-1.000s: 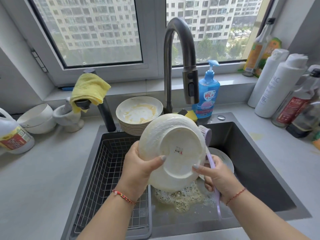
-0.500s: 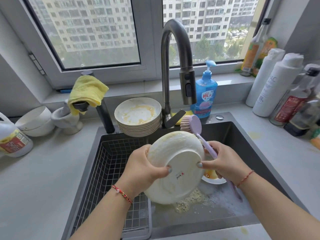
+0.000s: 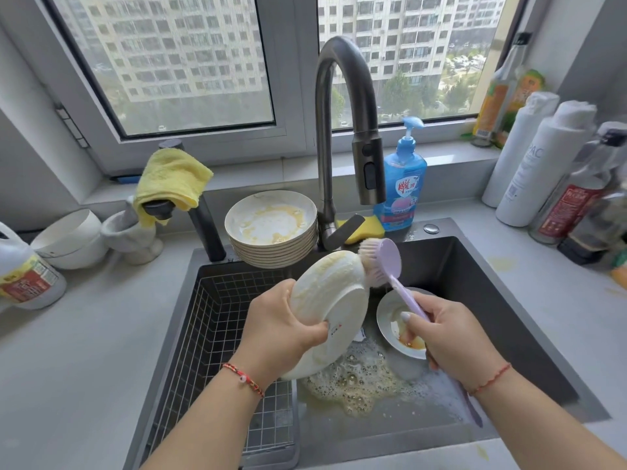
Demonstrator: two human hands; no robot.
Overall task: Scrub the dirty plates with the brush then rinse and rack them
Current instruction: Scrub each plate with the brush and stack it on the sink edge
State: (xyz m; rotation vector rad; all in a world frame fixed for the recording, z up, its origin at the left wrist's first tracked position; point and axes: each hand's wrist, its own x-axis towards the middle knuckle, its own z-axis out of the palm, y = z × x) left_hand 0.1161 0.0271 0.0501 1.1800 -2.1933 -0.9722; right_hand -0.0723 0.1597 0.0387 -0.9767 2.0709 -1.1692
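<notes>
The soapy plate is held tilted over the sink, underside toward the camera, its near-left rim gripped by the left hand. The purple brush is gripped by the right hand; its handle runs near-right to far-left, bristles touching the plate's far-right rim. A wire rack lies left, nearer the left hand.

Two-pane window on far wall; daylight in, apartment blocks outside. Pale sill below it. Grey countertop left and right of a dark sink. Grey wall at far right.
</notes>
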